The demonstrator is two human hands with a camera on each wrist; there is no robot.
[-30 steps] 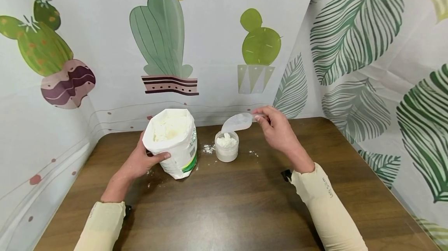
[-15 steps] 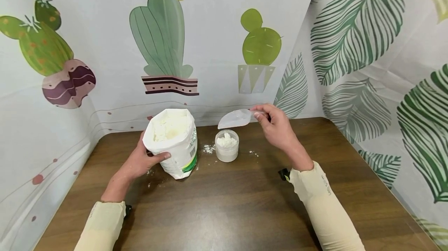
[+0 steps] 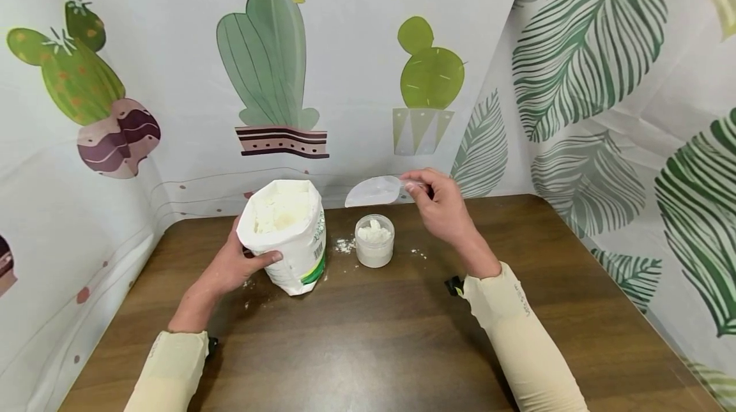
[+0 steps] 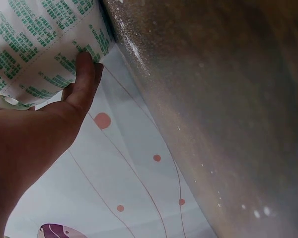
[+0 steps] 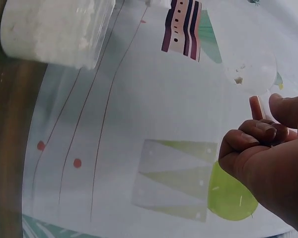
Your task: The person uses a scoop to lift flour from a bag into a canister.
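My left hand (image 3: 238, 264) grips a white paper bag (image 3: 290, 259) from its left side, thumb across the front. White powder (image 3: 280, 213) shows inside the bag's wide mouth, and green print covers its side in the left wrist view. In my right hand (image 3: 439, 203) the handle of a translucent scoop (image 3: 375, 192) is pinched between thumb and fingers. The scoop hangs above and behind a clear jar (image 3: 375, 255), its tip pointing left toward the bag. Powder (image 3: 374, 232) is heaped in the jar. A few crumbs cling to the scoop (image 5: 248, 69) in the right wrist view.
Spilled powder (image 3: 345, 245) lies between bag and jar, with more crumbs (image 3: 419, 253) to the jar's right. The brown wooden table (image 3: 345, 342) meets a white wall cloth (image 3: 356, 80) printed with cacti at the back. Leaf-patterned cloth (image 3: 598, 80) hangs at the right.
The scoop has risen off the jar's mouth and moved left with my right hand, its bowl levelling out. My left hand and the bag stay in place.
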